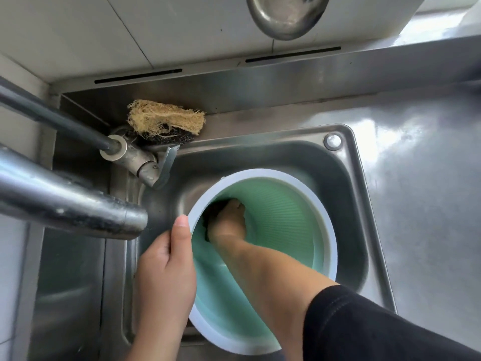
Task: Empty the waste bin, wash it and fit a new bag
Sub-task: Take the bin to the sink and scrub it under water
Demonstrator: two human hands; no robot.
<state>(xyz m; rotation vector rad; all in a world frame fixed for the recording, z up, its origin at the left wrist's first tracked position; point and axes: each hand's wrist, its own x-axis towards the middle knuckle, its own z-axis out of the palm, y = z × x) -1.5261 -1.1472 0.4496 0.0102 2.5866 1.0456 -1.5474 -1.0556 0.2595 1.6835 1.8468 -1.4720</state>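
A green waste bin (pixel 286 217) with a white rim stands tilted in the steel sink (pixel 351 194). My left hand (pixel 166 267) grips the rim on its left side, thumb on top of the rim. My right hand (pixel 229 220) is deep inside the bin, fingers curled round a dark scrubbing pad (pixel 212 213) pressed against the left inner wall. Most of the pad is hidden behind my hand and the rim.
The tap spout (pixel 73 204) juts in from the left just above the bin's left edge. A loofah (pixel 166 118) lies on a dark scourer at the sink's back left corner. A steel bowl (pixel 286 14) hangs on the tiled wall. A steel drainboard (pixel 429 178) lies to the right.
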